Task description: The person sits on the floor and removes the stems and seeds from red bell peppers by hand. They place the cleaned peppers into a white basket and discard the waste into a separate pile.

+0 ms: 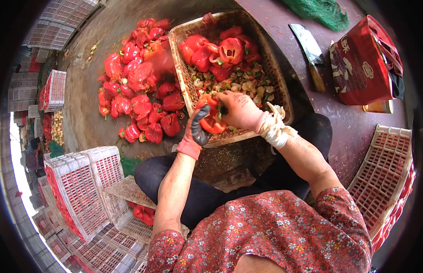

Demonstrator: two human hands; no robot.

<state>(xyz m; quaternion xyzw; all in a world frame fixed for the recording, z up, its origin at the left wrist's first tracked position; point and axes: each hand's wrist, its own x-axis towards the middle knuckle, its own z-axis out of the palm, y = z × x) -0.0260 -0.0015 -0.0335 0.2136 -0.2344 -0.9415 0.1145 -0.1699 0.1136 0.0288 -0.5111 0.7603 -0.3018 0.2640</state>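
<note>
In my left hand (197,131), gloved in pink with black on the fingers, is a red bell pepper (213,125) that is cut or torn open. My right hand (239,108), in a pinkish glove with white cloth tied at the wrist, has its fingers closed at the pepper's upper right side; whether they grip its flesh or its green stem is hidden. Both hands are over the near edge of a dirty plastic crate (289,99). Opened red peppers (231,51) lie in its far part, with pale cores and green stems (247,82) nearer.
Left of the crate, red peppers (140,78) are heaped on the floor. At right lie a cleaver (308,47), green netting (320,12) and a red bag (365,65). White plastic crates (85,187) are stacked at lower left; another crate (380,174) holds peppers at right.
</note>
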